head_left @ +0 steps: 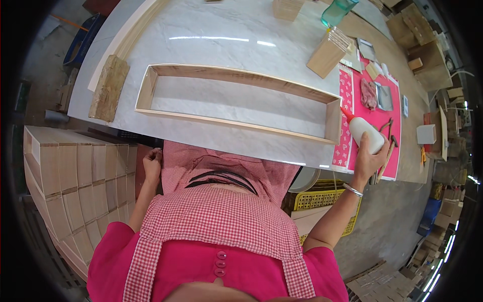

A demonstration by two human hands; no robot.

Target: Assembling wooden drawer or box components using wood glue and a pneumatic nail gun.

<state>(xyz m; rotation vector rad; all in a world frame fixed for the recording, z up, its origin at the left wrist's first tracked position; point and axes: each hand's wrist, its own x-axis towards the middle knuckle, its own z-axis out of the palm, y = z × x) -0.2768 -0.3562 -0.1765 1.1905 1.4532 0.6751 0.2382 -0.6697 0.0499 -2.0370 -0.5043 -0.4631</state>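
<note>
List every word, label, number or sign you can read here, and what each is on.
No text can be read.
White bottle in the right hand: no lettering visible.
Wooden frame: no lettering visible.
Pink sheet: white shapes, no readable words.
Small white device: any markings too small to read.

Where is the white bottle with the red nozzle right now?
In the head view, the white bottle is right of centre, held in the right hand over the pink mat, its red nozzle beside the right end of the wooden frame.

There's a teal container (338, 12); also a yellow crate (315, 202).
</note>
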